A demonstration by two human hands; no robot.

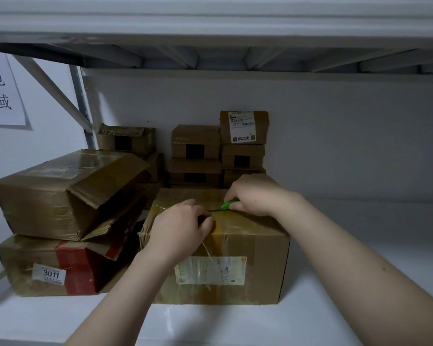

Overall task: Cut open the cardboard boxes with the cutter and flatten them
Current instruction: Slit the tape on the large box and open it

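A taped brown cardboard box [250, 248] with a shipping label on its front stands in the middle of the white shelf. My right hand [254, 194] grips a green cutter [229, 204] at the box's top seam, its tip pointing left into the tape. My left hand [183, 226] rests on the box's top front edge with fingers curled at the tape just left of the blade. Whether those fingers pinch the tape is unclear.
At the left an opened box [60, 193] lies tilted on a box with red tape and a 3011 sticker [50, 265]. Several small boxes [220, 148] are stacked at the back wall. The white shelf [360, 245] stretches right; another shelf hangs close overhead.
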